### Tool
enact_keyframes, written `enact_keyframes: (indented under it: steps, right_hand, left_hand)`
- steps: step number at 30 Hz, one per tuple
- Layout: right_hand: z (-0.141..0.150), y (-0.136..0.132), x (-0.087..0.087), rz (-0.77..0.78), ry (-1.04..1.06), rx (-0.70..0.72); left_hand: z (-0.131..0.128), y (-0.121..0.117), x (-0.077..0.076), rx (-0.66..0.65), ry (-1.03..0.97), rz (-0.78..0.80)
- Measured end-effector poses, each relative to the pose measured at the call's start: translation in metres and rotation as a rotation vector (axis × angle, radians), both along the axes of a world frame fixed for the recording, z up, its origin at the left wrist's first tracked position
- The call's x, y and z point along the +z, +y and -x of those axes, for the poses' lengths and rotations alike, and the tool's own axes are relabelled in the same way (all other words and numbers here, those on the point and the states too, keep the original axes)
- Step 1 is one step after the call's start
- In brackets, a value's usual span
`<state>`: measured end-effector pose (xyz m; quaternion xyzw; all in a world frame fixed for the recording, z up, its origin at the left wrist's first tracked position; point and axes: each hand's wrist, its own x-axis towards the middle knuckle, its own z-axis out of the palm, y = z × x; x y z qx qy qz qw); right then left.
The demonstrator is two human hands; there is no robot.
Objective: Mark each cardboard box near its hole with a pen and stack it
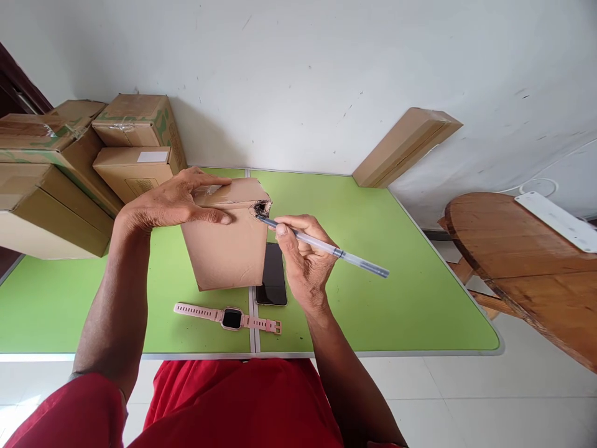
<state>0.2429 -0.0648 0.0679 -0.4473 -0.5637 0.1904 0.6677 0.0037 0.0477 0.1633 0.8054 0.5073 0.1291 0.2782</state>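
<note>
Head view: left hand [175, 202] gripping box [226, 249], right hand [305, 255] pinching pen [321, 244] at damaged corner [260, 208]; brace box firmly, keep strokes light.

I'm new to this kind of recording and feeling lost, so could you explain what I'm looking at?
There is no robot here, just a person's two bare hands. The one picture comes from a camera worn on the person's head, looking forward and down.

The left hand holds a cardboard box near its top. The right hand holds a pen, its tip beside a dark, ragged hole at the box's upper corner.

On the green table lie a phone and, nearer the person, a pink watch. More boxes stand at the left, and a long box leans against the wall toward the right.
</note>
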Motion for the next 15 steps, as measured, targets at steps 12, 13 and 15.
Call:
enact_keyframes:
  steps: [12,13,15]
  right_hand:
    - [-0.0096,0.0039,-0.0004,-0.089,0.099,-0.062]
    - [-0.0085,0.0042,0.0007,-0.097,0.103,-0.072]
    - [-0.0064,0.0045,0.0039,-0.095,0.114,-0.09]
  left_hand:
    - [-0.0003,-0.0017,0.0037,0.006,0.006,0.037]
    - [-0.0002,-0.0019,0.0038,0.009,0.012,0.033]
    - [-0.0002,-0.0024,0.004,0.007,0.018,0.027]
